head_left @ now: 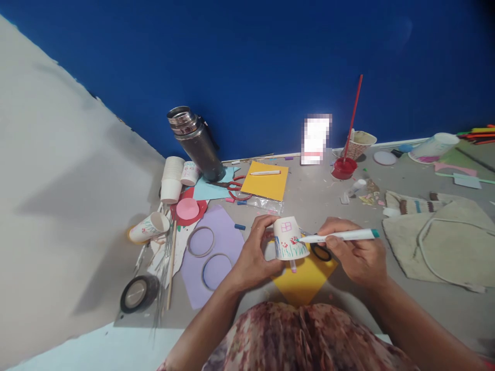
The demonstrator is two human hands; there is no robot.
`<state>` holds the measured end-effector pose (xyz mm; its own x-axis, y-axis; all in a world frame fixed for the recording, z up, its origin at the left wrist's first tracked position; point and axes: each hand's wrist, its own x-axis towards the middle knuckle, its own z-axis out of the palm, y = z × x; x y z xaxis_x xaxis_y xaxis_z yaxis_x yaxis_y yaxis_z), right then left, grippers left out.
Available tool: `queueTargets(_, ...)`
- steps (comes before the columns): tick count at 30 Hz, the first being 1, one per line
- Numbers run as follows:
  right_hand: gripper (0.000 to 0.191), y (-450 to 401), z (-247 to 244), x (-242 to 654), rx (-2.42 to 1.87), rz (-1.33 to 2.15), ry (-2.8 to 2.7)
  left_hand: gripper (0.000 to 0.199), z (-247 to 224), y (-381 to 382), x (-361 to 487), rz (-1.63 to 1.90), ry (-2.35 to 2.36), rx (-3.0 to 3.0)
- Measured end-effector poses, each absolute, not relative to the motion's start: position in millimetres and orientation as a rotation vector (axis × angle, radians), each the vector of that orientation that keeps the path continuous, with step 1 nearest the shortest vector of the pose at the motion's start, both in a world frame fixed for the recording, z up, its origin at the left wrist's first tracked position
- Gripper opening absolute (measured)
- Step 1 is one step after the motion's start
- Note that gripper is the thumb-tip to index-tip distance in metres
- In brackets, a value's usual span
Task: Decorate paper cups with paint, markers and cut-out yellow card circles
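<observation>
My left hand grips a white paper cup turned upside down. Drawn on it are a pink window, red flowers and green grass. In my right hand is a white felt-tip marker with a green end, its tip at the flowers on the cup's side. Below the cup lies a yellow paper sheet, with black-handled scissors partly hidden behind the marker. A pink-ended marker shows under the cup's rim.
At left are purple paper with two rings, stacked cups, a tape roll and a steel flask. Red-handled pliers touch yellow paper. A red pot with a stick and a cloth bag lie right.
</observation>
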<state>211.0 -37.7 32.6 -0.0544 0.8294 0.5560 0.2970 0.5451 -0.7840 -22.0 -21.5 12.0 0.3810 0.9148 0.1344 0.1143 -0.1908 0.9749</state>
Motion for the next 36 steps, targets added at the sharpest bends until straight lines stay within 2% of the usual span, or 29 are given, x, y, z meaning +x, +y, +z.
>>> queueTargets(10,0.021,-39,27,214,-1.024,0.596,-1.605,0.077,10,-21,-22,0.964,0.947,1.611)
queueTargets(21,0.016,-38,30,213,-0.974,0.593,-1.654,0.077,9,-22,-24,0.973,0.957,1.639)
queueTargets(36,0.012,-40,21,218,-1.141,0.535,-1.398,0.075,7,-21,-22,1.019,0.903,1.428)
